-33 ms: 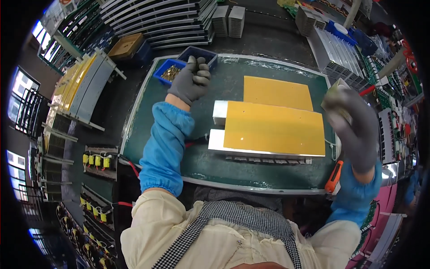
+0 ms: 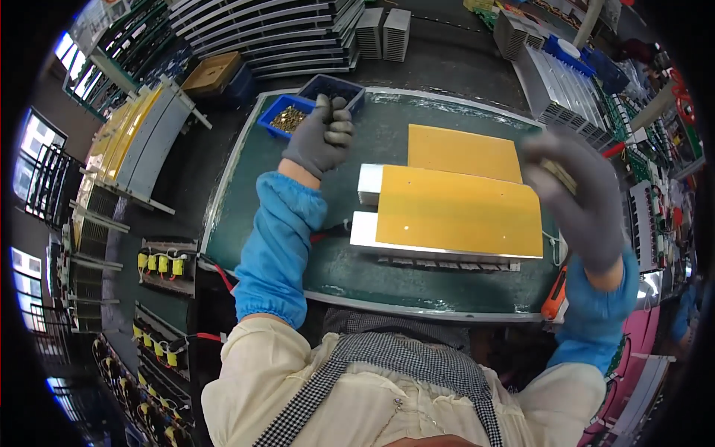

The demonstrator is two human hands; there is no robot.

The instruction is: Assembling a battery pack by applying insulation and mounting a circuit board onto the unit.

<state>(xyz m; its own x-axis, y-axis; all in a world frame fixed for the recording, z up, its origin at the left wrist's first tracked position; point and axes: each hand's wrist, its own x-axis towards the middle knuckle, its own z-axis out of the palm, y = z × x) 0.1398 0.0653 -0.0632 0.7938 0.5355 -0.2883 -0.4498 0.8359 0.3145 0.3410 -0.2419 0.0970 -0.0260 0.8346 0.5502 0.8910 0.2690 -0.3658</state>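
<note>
Nr blue plastic bin [image 2: 272, 131], gloved L hand [image 2: 320, 141]

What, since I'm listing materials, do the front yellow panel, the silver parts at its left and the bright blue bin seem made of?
Front yellow panel: perhaps plastic or coated board; satin, even-toned face. Silver parts: likely bare metal, smooth, bright sheen. Bright blue bin: probably plastic, semi-gloss, evenly coloured walls.

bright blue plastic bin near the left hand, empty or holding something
Holding something: small brass-coloured pieces show inside the bright blue plastic bin, next to the grey-gloved left hand. How deep they lie, I cannot tell.
</note>
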